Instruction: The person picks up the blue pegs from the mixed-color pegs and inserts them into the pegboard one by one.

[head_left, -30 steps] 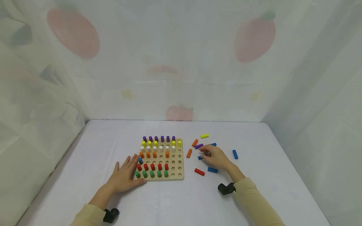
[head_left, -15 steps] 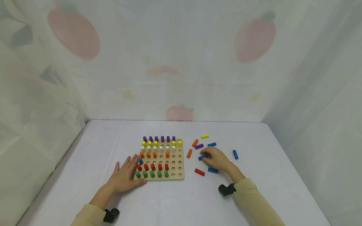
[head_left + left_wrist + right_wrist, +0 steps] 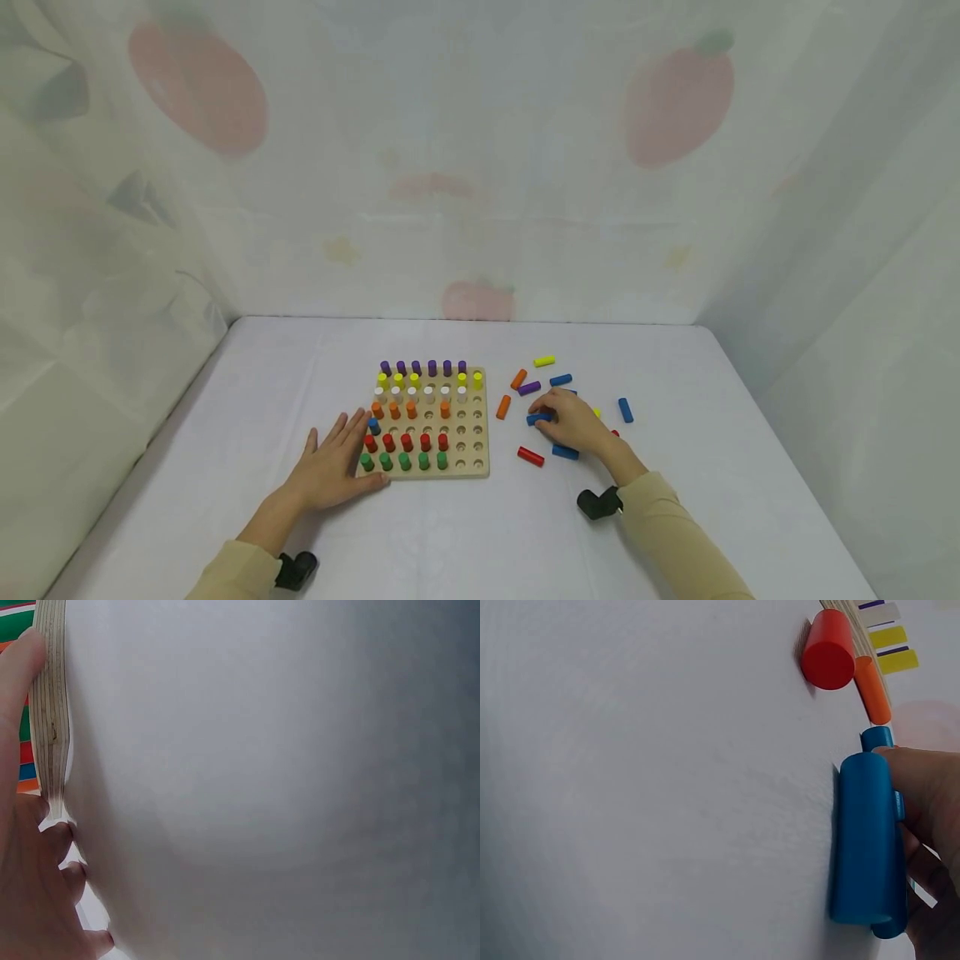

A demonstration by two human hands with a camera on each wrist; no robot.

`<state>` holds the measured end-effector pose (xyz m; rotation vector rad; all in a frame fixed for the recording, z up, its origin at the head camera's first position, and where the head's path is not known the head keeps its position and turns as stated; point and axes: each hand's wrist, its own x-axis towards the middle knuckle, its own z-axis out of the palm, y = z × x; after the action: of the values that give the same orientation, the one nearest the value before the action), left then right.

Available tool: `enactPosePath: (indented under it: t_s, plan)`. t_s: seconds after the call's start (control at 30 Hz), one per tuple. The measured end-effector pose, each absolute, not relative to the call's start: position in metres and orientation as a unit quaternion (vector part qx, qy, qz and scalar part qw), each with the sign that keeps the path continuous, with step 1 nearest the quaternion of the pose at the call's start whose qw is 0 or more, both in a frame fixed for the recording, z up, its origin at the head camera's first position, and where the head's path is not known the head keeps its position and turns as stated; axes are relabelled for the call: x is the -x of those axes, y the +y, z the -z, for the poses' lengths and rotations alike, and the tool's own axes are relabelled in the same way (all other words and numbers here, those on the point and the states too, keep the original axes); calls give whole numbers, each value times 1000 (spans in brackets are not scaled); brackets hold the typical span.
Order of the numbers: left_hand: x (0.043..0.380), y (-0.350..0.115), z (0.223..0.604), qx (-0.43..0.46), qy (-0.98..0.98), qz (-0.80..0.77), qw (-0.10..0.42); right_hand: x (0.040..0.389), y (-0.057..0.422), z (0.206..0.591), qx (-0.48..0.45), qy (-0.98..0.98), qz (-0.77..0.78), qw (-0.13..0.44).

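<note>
My left hand (image 3: 326,475) lies with its fingers spread along the left edge of a wooden pegboard (image 3: 468,471), thumb at the near left corner. In the left wrist view, that thumb touches the board's side (image 3: 51,705). Colored pegs stand in rows on the board: purple, yellow, white, orange, red and green, plus a single blue peg (image 3: 373,427) at the left. To the right of the board, my right hand (image 3: 573,421) pinches a loose blue peg (image 3: 536,419) between thumb and fingers, low over the table. Its tip shows beside the thumb in the right wrist view.
Around the right hand lie loose pegs: red (image 3: 531,457), orange (image 3: 503,407), purple (image 3: 529,388) and yellow (image 3: 544,361). A blue peg (image 3: 862,840) lies close in front of the right wrist camera, and another blue peg (image 3: 626,410) sits farther right. Printed curtains enclose the table.
The right hand's thumb and fingers have closed on the blue peg at almost the same spot. Another blue peg beyond the fingers has come partly into view. The left hand stays put.
</note>
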<state>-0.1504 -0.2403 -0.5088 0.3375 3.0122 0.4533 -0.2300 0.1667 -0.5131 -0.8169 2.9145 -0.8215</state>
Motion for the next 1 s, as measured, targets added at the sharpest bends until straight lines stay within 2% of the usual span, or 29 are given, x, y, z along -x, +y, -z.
enactPosePath:
  t_s: [1.0]
  plan:
    - [151, -241, 510, -115, 982, -147, 33, 234, 157, 503, 235, 930, 281, 28]
